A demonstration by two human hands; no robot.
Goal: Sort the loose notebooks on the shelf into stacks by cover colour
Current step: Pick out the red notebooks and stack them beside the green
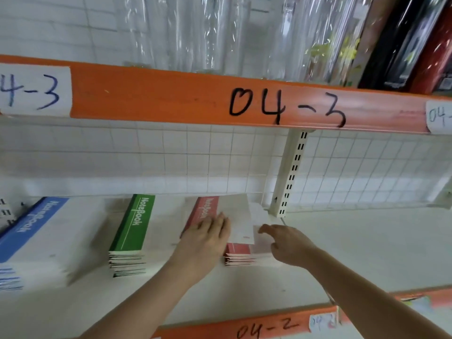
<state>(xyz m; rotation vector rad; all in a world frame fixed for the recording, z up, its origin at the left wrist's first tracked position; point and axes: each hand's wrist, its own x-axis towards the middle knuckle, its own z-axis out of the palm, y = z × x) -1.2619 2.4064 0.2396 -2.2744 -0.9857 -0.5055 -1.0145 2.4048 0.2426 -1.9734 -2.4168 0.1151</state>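
We see three stacks of notebooks on the white shelf (pixel 342 253), each white-covered with a coloured band down the left side. The red stack (pixel 238 255) lies at the middle of the shelf, just left of the white slotted upright (pixel 291 172), and both hands are on it. The left hand (pixel 205 238) lies flat on the top cover, palm down, fingers straight and reaching across the red band where part of the word "NoteBook" shows. The right hand (pixel 286 245) is at the stack's right edge with fingers loosely bent; we cannot tell whether they grip a cover or only touch it. The top covers at the far right corner sit slightly askew, fanned toward the upright.

Left of it, apart by a strip of bare shelf, stands the green stack (pixel 132 233), its band marked "NoteBook". Farther left, partly cut by the frame edge and blurred, is the blue stack (pixel 31 241).

Behind the stacks runs a white wire grid (pixel 171 152). Above, the orange beam (pixel 151 94) bears "04-3" in black marker and a white paper label (pixel 34 90) reading "4-3". Clear plastic rolls (pixel 208 33) stand on the level above. Along the near edge an orange rail (pixel 244 326) reads "04-2"
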